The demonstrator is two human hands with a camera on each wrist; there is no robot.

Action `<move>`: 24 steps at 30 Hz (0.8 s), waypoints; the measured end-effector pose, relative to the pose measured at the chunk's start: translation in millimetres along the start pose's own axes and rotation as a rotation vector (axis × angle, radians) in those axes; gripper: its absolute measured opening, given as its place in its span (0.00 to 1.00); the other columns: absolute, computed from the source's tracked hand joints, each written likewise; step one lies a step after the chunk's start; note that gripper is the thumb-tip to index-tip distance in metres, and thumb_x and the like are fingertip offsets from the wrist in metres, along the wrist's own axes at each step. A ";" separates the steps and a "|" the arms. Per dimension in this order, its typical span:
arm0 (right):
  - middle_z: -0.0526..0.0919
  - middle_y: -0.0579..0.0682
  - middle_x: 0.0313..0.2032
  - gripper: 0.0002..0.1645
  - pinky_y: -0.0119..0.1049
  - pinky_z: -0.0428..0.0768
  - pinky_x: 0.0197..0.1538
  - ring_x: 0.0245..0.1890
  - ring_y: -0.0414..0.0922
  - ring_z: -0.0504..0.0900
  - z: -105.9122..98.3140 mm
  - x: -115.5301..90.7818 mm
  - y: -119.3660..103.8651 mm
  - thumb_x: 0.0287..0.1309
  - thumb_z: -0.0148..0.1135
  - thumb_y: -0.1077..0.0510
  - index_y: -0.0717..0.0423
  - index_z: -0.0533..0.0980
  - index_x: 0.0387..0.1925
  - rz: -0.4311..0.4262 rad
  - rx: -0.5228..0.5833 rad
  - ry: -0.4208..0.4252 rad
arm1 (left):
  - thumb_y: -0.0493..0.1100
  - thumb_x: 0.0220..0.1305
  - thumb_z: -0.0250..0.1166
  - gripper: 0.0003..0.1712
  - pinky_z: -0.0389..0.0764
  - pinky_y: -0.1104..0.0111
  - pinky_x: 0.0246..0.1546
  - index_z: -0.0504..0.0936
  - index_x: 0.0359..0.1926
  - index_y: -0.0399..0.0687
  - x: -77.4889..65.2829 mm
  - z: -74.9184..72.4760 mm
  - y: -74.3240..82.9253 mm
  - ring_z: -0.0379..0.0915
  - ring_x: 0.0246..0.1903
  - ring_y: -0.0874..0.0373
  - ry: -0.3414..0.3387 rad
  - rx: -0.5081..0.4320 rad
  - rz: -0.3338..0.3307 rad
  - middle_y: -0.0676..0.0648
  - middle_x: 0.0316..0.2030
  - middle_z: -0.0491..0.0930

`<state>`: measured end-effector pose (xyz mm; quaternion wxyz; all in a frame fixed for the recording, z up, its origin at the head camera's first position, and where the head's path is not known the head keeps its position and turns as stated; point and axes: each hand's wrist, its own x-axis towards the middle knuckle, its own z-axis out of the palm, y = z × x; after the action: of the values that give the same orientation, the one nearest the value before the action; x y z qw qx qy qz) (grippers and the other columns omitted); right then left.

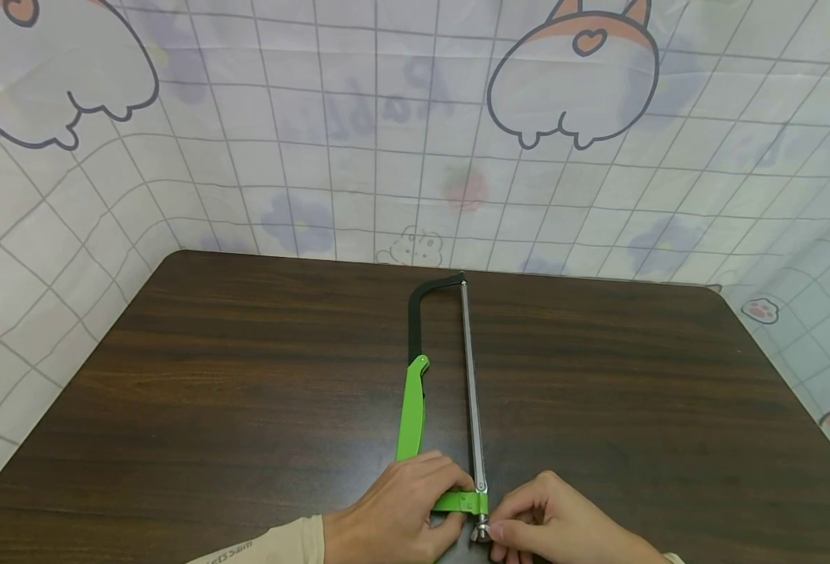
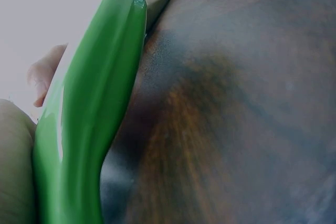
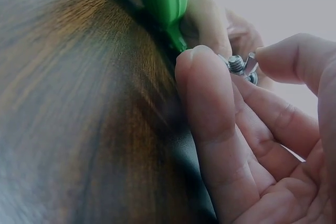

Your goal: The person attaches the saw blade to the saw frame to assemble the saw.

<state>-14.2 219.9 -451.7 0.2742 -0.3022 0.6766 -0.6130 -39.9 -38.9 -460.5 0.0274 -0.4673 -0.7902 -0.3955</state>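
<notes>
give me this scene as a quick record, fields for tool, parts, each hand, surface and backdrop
tool: hacksaw, lengthwise in front of the person
far end: curved black arm
near end: green bracket with a metal wing nut
between ends: long silver strip
left hand: grips the green part of the frame by the bracket
right hand: thumb and fingers at the wing nut
surface: dark wood-grain table
backdrop: pale grid-patterned sheet with cartoon figures
</notes>
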 end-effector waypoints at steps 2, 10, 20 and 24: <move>0.84 0.71 0.29 0.13 0.36 0.86 0.28 0.22 0.54 0.80 -0.1 0.0 -0.6 0.73 0.55 0.67 0.70 0.84 0.38 0.001 -0.001 0.000 | 0.40 0.67 0.66 0.09 0.66 0.90 0.42 0.82 0.47 0.54 0.0 -0.1 0.0 0.69 0.37 0.74 0.001 0.000 0.002 0.60 0.39 0.82; 0.84 0.72 0.29 0.12 0.34 0.86 0.28 0.24 0.33 0.81 -0.3 -0.4 -1.6 0.72 0.56 0.68 0.69 0.84 0.40 0.020 0.013 0.005 | 0.39 0.66 0.66 0.10 0.66 0.90 0.43 0.82 0.47 0.54 0.3 0.1 -0.5 0.69 0.38 0.74 0.002 0.003 0.007 0.59 0.39 0.82; 0.84 0.72 0.30 0.11 0.33 0.86 0.29 0.26 0.30 0.80 -1.4 -1.0 0.4 0.72 0.56 0.68 0.69 0.84 0.42 0.019 0.024 0.000 | 0.39 0.66 0.66 0.09 0.66 0.90 0.43 0.82 0.46 0.53 0.8 -0.1 0.6 0.69 0.37 0.74 0.011 0.013 0.013 0.59 0.38 0.82; 0.83 0.72 0.30 0.11 0.34 0.86 0.29 0.24 0.36 0.81 -1.8 -0.7 1.2 0.72 0.56 0.68 0.70 0.83 0.43 0.002 0.032 -0.012 | 0.40 0.68 0.65 0.07 0.65 0.91 0.42 0.82 0.46 0.53 0.9 -0.2 0.7 0.68 0.36 0.74 0.013 0.004 0.012 0.58 0.37 0.82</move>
<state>-15.2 221.7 -452.7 0.2839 -0.3009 0.6651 -0.6217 -40.0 -38.2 -459.6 0.0358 -0.4696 -0.7878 -0.3969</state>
